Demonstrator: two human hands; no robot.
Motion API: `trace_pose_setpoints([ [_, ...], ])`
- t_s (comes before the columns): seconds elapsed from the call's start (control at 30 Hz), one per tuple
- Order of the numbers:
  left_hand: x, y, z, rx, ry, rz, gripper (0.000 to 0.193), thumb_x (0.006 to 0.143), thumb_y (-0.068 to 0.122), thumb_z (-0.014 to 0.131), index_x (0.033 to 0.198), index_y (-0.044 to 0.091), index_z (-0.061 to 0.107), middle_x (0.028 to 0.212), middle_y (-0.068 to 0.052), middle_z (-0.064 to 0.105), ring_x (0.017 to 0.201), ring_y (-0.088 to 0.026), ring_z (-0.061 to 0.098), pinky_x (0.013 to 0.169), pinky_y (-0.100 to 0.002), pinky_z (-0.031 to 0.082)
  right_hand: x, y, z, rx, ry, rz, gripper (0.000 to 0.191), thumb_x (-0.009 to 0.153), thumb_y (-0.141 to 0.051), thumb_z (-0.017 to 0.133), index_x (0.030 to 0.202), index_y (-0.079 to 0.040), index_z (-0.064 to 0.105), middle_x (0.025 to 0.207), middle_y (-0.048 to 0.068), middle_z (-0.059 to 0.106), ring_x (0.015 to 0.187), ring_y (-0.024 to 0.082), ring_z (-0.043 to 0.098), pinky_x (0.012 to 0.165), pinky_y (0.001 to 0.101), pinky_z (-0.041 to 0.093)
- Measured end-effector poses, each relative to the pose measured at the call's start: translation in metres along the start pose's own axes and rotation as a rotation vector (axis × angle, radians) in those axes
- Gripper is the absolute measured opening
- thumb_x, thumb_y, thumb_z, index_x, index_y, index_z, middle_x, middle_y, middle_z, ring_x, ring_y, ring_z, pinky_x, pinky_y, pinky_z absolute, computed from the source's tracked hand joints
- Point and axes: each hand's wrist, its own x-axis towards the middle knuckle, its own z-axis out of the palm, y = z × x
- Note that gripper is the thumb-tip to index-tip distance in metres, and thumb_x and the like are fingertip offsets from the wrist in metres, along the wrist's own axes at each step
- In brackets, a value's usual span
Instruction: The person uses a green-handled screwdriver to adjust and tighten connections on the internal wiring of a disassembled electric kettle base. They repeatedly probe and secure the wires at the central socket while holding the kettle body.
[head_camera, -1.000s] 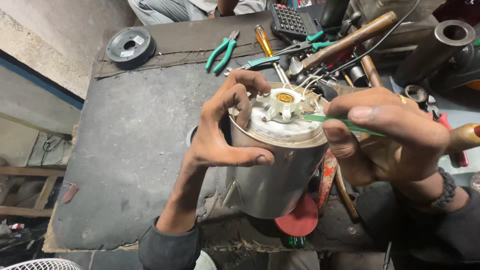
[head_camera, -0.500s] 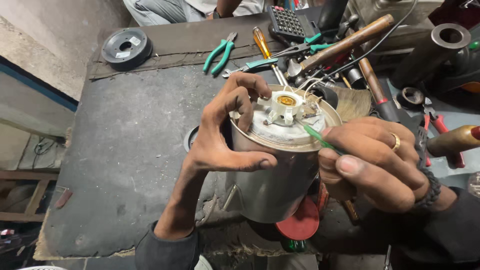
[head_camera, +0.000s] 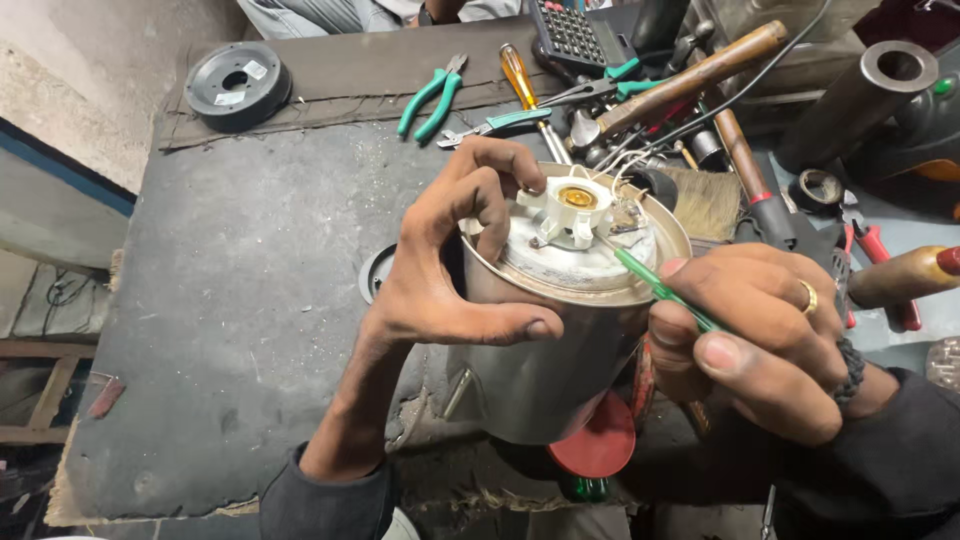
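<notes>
Left hand (head_camera: 455, 265) clamped around steel cylindrical housing (head_camera: 555, 350), thumb across the near wall, fingers curled over the rim beside white plastic fitting (head_camera: 572, 212) on top. Right hand (head_camera: 765, 335) closed on thin green tool (head_camera: 655, 285), tip angled up-left toward that fitting. Housing held upright between both hands, just above dark workbench (head_camera: 240, 300). Beyond the fingers: green-handled pliers (head_camera: 430, 100).

I hold a shiny steel canister (head_camera: 545, 370) upright above the table, its white top carrying a white fitting (head_camera: 572, 212) with a brass centre. My thin green screwdriver (head_camera: 660, 290) slants toward that fitting.
</notes>
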Motion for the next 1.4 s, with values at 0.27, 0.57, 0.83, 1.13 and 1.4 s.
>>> trace_pose_setpoints([
  [0.27, 0.0, 0.001, -0.002, 0.004, 0.0, -0.002, 0.052, 0.074, 0.027, 0.097, 0.084, 0.009, 0.049, 0.129, -0.01, 0.052, 0.123, -0.018, 0.052, 0.109, -0.032, 0.044, -0.01, -0.01, -0.014, 0.096, -0.034, 0.217, 0.059, 0.087, 0.007, 0.078, 0.127, -0.009, 0.038, 0.108, 0.019, 0.063, 0.082, 0.029, 0.07, 0.072, 0.0434, 0.065],
  [0.57, -0.002, 0.003, -0.002, 0.01, -0.005, -0.008, 0.053, 0.075, 0.028, 0.096, 0.083, 0.009, 0.048, 0.13, -0.011, 0.052, 0.124, -0.017, 0.052, 0.109, -0.03, 0.044, 0.025, -0.013, -0.013, 0.124, -0.143, 0.194, 0.059, 0.09, 0.006, 0.076, 0.132, -0.008, 0.038, 0.107, 0.016, 0.063, 0.086, 0.028, 0.071, 0.072, 0.0417, 0.063],
  [0.83, -0.003, 0.001, -0.002, 0.035, -0.01, 0.005, 0.054, 0.075, 0.03, 0.097, 0.083, 0.009, 0.047, 0.13, -0.01, 0.052, 0.122, -0.017, 0.053, 0.106, -0.03, 0.046, 0.062, -0.012, -0.003, 0.043, -0.237, 0.084, 0.042, 0.091, 0.004, 0.073, 0.125, -0.002, 0.049, 0.1, 0.018, 0.065, 0.078, 0.025, 0.069, 0.065, 0.0372, 0.06],
  [1.13, -0.002, 0.0, 0.001, 0.063, 0.004, 0.021, 0.052, 0.077, 0.029, 0.095, 0.083, 0.007, 0.048, 0.129, -0.011, 0.051, 0.123, -0.018, 0.052, 0.106, -0.031, 0.045, 0.046, -0.005, 0.004, 0.052, -0.253, -0.015, 0.036, 0.089, -0.007, 0.075, 0.112, -0.005, 0.048, 0.095, 0.022, 0.068, 0.072, 0.028, 0.069, 0.059, 0.0399, 0.059],
  [1.4, -0.003, -0.004, -0.002, 0.08, -0.004, 0.029, 0.052, 0.077, 0.031, 0.095, 0.081, 0.008, 0.049, 0.129, -0.012, 0.051, 0.123, -0.019, 0.051, 0.105, -0.033, 0.046, 0.024, -0.003, 0.016, 0.083, -0.073, 0.036, 0.046, 0.082, 0.0, 0.081, 0.107, -0.004, 0.042, 0.095, 0.024, 0.067, 0.071, 0.028, 0.068, 0.056, 0.0396, 0.058],
])
